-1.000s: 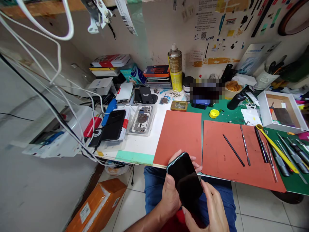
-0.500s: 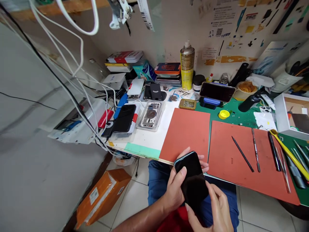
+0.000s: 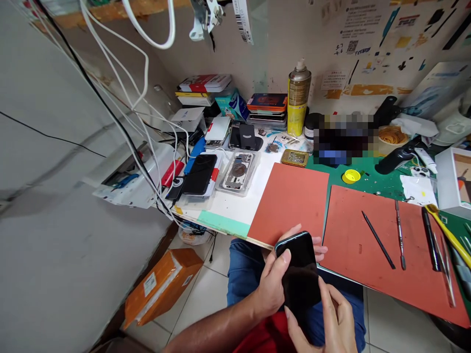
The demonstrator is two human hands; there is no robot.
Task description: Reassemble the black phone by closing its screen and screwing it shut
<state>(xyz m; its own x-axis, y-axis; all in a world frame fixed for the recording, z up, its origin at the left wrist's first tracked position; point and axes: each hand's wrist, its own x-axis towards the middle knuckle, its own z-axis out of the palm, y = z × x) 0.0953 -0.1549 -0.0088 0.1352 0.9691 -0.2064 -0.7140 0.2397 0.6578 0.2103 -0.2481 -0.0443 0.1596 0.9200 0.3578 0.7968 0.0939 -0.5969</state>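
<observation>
- We hold a black smartphone point(image 3: 298, 273) above our lap, tilted, its dark glass face toward us and a pale blue-green rim showing along its top edge.
- Our left hand point(image 3: 274, 287) grips the smartphone from below and behind, thumb lying across its face and fingers point(image 3: 309, 235) curling out past its far side.
- Our right hand point(image 3: 329, 321) sits at the smartphone's lower end, narrowly closed on it, with thumb and forefinger against its edges.
- Directly below the smartphone are our blue jeans point(image 3: 245, 269) and a red cloth point(image 3: 265, 333).
- Just beyond the smartphone lies a salmon-coloured silicone mat point(image 3: 289, 203), its near edge almost touching our left fingers.
- To the right of the smartphone, a second mat point(image 3: 371, 274) carries a black probe point(image 3: 378, 240) and a steel spudger point(image 3: 400, 235).
- Beyond the smartphone and to the left, a clear tray holds a bare phone rear housing point(image 3: 238, 171), with a second black phone point(image 3: 199, 175) beside it.
- Farther beyond the smartphone stands a tall spray can point(image 3: 299, 95).
- Far to the lower left of the smartphone, an orange-wrapped parcel point(image 3: 162, 287) lies on the tiled floor.
</observation>
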